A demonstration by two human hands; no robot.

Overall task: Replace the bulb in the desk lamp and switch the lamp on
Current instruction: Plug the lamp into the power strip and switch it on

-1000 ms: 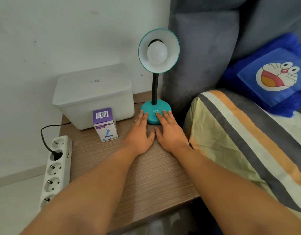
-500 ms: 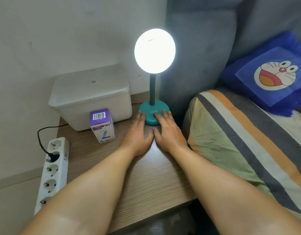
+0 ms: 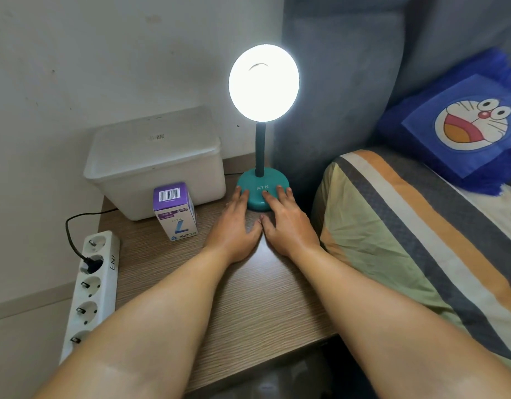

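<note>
Both hands are lying flat on the wooden bench (image 3: 248,306), left hand (image 3: 234,226) and right hand (image 3: 288,226) with thumbs touching, fingers (image 3: 242,194) spread open and gripping nothing, their tips resting on the teal lamp base (image 3: 262,185). Left of the fingers a purple bulb box (image 3: 175,211) is standing; above them the lamp head (image 3: 264,82) is glowing white.
</note>
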